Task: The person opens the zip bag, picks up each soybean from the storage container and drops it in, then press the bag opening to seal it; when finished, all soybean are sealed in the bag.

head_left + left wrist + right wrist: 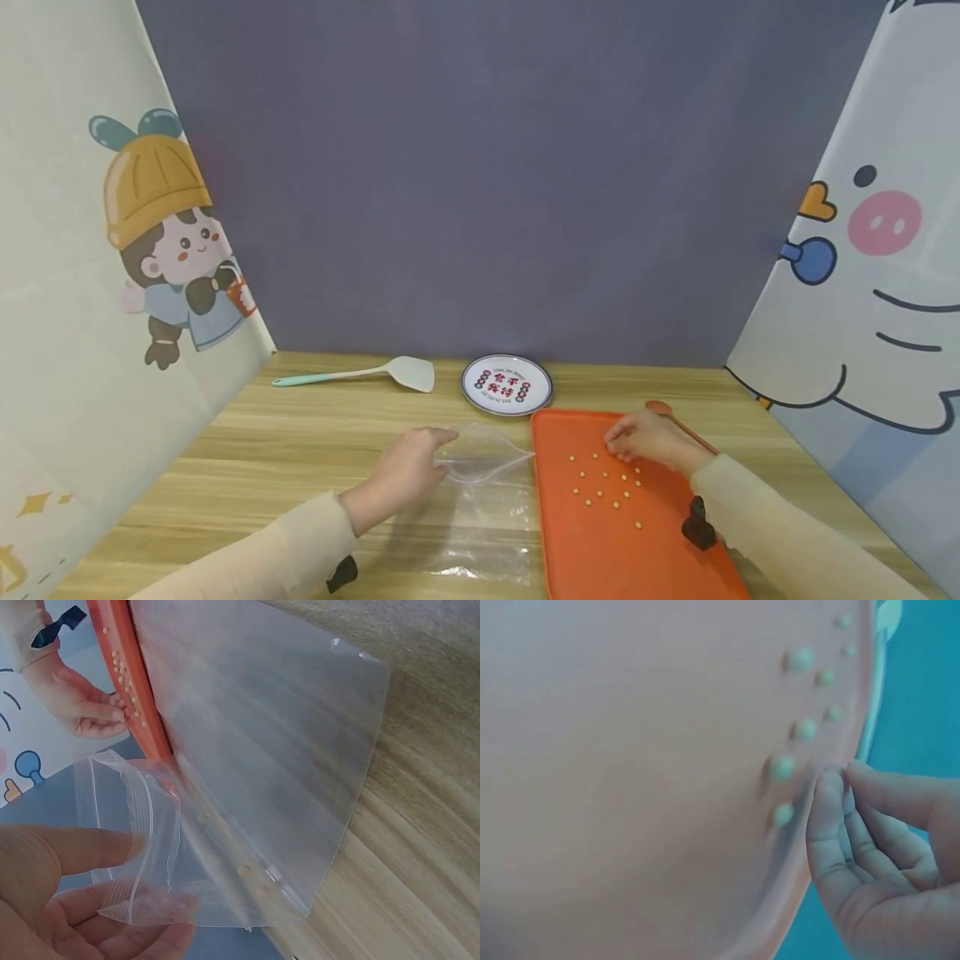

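Note:
A clear zip-lock bag [480, 457] lies on the table, its mouth spread apart. My left hand [405, 471] grips the bag at the left end of its mouth, thumb on one side and fingers on the other. A couple of pale round beans [244, 870] show through the plastic in the left wrist view. To the right, an orange tray [592, 558] carries several small yellowish beans [605, 475]. Over the tray's far right part is my right hand [648, 437], thumb and index fingertips together. Whether a bean sits between those tips is hidden.
Behind the bag stands a white plate [507, 385] with red characters, close to the tray's far left corner. A white spatula [411, 373] with a mint handle lies at the back left. A red-brown long-handled spoon [660, 407] lies along the tray's right side, partly behind my right arm.

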Action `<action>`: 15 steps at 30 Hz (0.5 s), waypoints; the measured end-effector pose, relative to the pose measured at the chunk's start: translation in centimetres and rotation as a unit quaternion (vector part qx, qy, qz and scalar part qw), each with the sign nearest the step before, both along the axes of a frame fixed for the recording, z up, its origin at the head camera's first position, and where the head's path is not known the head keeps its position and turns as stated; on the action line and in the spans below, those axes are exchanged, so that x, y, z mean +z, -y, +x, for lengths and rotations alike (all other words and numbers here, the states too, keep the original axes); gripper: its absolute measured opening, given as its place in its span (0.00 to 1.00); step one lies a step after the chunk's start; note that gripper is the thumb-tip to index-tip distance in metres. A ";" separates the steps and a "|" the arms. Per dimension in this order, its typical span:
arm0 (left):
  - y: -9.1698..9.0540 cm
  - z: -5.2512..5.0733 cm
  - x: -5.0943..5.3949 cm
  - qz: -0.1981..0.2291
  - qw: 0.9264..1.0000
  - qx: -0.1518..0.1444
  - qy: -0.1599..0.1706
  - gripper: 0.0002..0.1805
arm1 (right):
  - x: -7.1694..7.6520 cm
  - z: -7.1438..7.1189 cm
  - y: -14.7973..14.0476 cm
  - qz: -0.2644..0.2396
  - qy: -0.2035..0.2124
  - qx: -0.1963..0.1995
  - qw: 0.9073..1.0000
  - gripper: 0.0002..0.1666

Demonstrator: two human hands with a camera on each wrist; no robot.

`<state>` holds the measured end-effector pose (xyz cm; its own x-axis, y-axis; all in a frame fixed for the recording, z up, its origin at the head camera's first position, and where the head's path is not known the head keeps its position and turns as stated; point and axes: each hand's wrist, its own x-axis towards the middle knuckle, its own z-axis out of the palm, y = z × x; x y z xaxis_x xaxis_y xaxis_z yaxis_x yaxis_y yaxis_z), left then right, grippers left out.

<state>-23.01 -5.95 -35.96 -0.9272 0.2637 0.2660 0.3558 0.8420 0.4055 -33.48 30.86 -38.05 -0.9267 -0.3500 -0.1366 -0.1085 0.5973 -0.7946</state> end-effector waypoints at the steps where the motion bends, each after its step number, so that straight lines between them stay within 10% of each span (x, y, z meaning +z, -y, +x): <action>1: 0.0 0.0 0.0 -0.001 1.000 0.001 0.001 0.26 | 0.1 0.0 0.2 -0.007 0.002 0.002 1.000 0.12; 15: 0.1 -0.3 0.1 -0.004 1.000 0.002 0.002 0.27 | 2.9 1.4 5.6 -0.065 -0.044 0.012 0.997 0.18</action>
<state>-23.27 -6.03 -35.88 -0.9290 0.2629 0.2605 0.3516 0.8468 0.3991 -32.11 25.28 -35.10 -0.9242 -0.3819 -0.0067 -0.1944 0.4854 -0.8524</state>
